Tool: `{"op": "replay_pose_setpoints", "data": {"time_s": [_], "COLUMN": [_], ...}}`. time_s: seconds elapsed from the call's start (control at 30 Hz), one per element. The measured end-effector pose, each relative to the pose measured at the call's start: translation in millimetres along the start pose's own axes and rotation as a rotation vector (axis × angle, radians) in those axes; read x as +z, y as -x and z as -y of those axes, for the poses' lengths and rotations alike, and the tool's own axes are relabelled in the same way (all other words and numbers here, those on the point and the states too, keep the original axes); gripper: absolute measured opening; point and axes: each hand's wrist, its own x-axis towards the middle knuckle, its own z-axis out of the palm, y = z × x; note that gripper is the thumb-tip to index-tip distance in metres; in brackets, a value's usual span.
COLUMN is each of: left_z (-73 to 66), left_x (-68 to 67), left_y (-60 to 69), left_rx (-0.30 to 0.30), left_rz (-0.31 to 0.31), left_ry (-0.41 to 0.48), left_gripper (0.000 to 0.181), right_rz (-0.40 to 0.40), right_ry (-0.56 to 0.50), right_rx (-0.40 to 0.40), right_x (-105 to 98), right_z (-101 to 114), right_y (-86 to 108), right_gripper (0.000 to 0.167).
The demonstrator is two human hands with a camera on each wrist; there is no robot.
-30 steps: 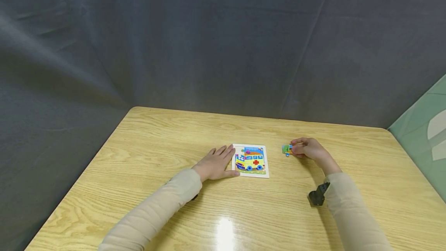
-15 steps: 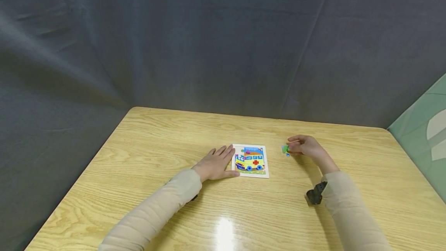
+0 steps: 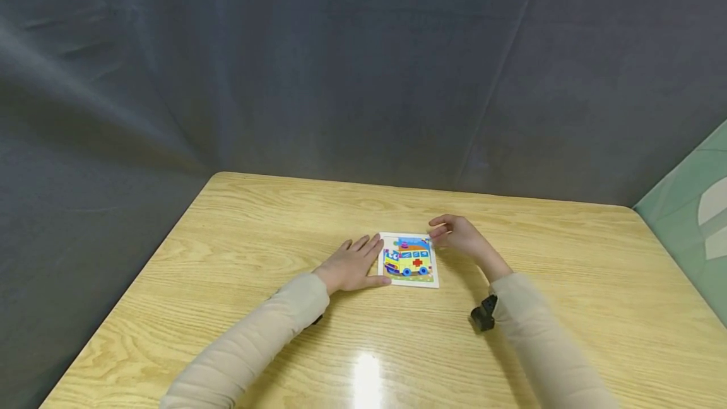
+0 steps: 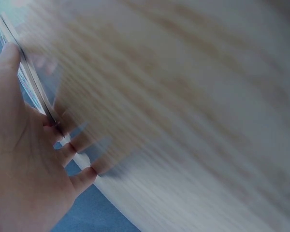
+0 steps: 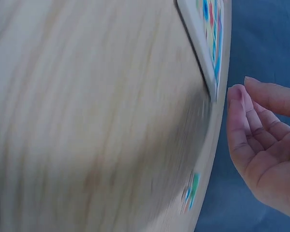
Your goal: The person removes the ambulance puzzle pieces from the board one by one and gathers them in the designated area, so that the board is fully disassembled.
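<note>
A square picture puzzle in a white frame lies on the table, with a yellow ambulance on it and a pale gap at its upper left. My left hand rests along the frame's left side, fingers spread and straight, thumb at the lower corner. At the frame's upper right corner hovers my right hand, fingers loosely curved, thumb near the index finger. Nothing shows between those fingers in the right wrist view, where the hand stands apart from the frame. A small green puzzle piece lies on the table there; the right hand hides it in the head view.
The wooden table reaches back to a dark curtain. A green patterned panel stands at the far right. A black wrist camera sits under the right sleeve.
My right hand has left the green piece and moved left to the puzzle's upper right corner. The left hand and the puzzle have stayed in place.
</note>
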Motion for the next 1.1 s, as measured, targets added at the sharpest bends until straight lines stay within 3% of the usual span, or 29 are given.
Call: {"op": "replay_pose_setpoints", "data": {"time_s": [0.47,0.67,1.1], "left_z": [-1.0,-1.4,-1.1], "left_x": [0.1,0.0,-1.2], "left_y": [-0.2,0.0,1.0], "left_rx": [-0.011,-0.011,-0.013], "left_rz": [-0.003,-0.002,0.003], "left_ry": [0.007,0.003,-0.007], "left_gripper": [0.086,0.086,0.086], "right_rz": [0.003,0.010,0.028], "right_ry": [0.201,0.324,0.465], "right_rx": [-0.026,-0.037,-0.041], "right_x": [37.3,44.1,50.5], "right_z": [8.4,12.0,23.8], "right_y": [-18.1,-17.9,-21.0], "right_gripper": [0.031,0.033,0.034]}}
